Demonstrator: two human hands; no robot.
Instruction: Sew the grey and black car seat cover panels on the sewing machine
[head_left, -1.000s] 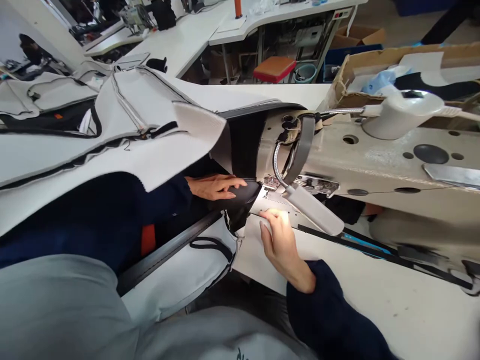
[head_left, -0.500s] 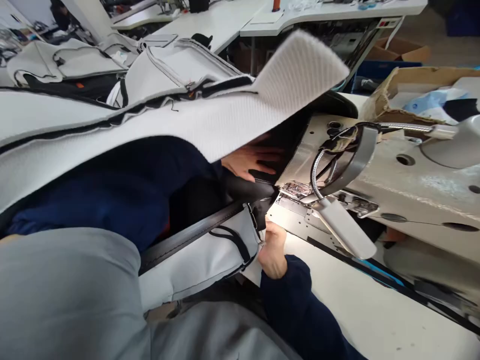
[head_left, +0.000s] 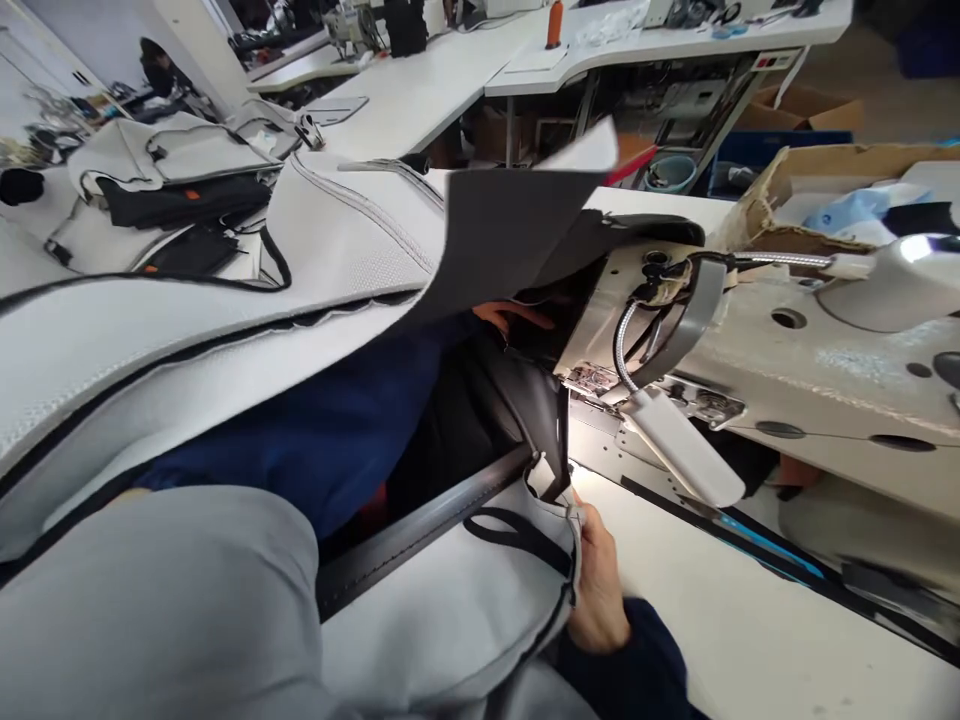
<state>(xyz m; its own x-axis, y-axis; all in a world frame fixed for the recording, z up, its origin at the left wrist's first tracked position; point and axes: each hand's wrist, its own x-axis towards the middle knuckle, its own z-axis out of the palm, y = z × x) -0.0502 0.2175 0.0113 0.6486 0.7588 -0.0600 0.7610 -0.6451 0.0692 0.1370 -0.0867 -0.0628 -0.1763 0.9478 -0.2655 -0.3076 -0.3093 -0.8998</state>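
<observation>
A large grey-white padded cover with black trim (head_left: 225,340) drapes over my left arm, and its dark-backed flap (head_left: 502,235) stands up in front of the sewing machine (head_left: 750,340). My left hand (head_left: 514,315) is mostly hidden under that flap; only fingertips show beside the machine head. My right hand (head_left: 600,580) is closed on the lower edge of the cover (head_left: 480,610), near the table's front edge, just under the machine's lamp (head_left: 686,450).
A cardboard box (head_left: 772,190) with blue plastic sits behind the machine. More grey covers (head_left: 172,165) lie stacked at the far left. White worktables (head_left: 465,80) with an orange thread cone (head_left: 554,22) stand at the back. A black strap (head_left: 750,540) runs across the table right.
The cover's flap has flipped, showing its dark back instead of the white mesh. My right hand has pulled back toward me with the cover's edge. My left hand has gone further under the fabric.
</observation>
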